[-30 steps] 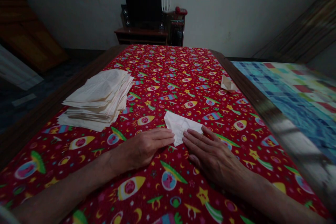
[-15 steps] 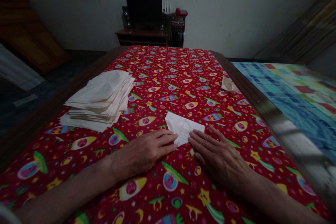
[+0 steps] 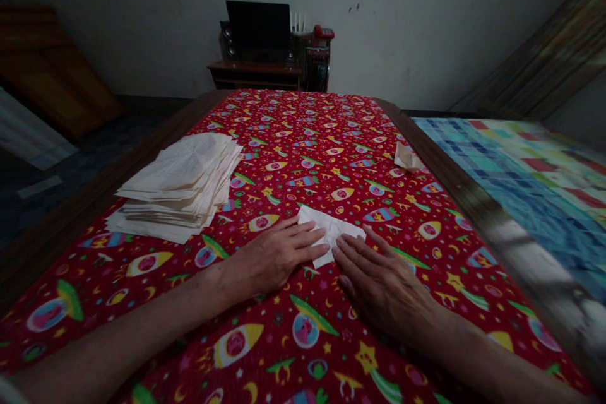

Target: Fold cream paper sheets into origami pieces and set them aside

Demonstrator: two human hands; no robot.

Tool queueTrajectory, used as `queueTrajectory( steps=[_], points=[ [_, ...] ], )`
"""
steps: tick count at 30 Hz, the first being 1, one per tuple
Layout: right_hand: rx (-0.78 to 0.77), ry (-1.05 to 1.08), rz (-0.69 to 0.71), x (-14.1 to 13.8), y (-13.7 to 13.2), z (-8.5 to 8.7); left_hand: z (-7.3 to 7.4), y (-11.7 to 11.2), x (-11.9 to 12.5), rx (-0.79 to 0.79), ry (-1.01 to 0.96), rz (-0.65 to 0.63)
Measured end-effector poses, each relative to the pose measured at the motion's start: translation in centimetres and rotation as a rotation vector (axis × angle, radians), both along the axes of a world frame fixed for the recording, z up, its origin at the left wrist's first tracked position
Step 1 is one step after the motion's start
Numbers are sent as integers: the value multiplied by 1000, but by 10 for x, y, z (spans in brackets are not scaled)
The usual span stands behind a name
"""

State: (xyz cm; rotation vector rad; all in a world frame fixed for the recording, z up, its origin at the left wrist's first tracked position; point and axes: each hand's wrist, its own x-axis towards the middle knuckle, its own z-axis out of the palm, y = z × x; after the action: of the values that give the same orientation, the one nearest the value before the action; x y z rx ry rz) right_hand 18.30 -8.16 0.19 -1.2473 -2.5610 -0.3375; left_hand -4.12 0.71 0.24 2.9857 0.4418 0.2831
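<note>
In the middle of the frame, slightly below center, a folded white paper (image 3: 338,226) lies flat on a red cloth (image 3: 307,167) printed with rockets and stars, which covers most of the desk (image 3: 438,167). The left hand (image 3: 279,255) comes in from the lower left, its fingers spread and resting over the paper's left part; its grip is flat and loose, not closed around anything. The right hand (image 3: 386,281) reaches in from the lower right, fingertips on the paper's right part, its grip likewise flat with the fingers extended. A thick, uneven stack of paper sheets (image 3: 182,180) sits at the left of the frame, and a small folded tan paper (image 3: 405,156) lies near the cloth's right edge. At upper center stands a dark monitor (image 3: 258,28); checked bedding (image 3: 478,161) fills the right side.
</note>
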Motion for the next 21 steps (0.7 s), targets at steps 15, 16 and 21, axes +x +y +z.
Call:
queueTrajectory(
  steps=[15,16,21],
  points=[
    [-40,188,-228,12,30,-7,8,27,10,-12,-153,136],
    [-48,203,-237,13,31,-9,6,31,13,-34,-168,144],
    [-21,193,-220,25,27,-14,-4,49,13,-118,-254,175]
  ],
)
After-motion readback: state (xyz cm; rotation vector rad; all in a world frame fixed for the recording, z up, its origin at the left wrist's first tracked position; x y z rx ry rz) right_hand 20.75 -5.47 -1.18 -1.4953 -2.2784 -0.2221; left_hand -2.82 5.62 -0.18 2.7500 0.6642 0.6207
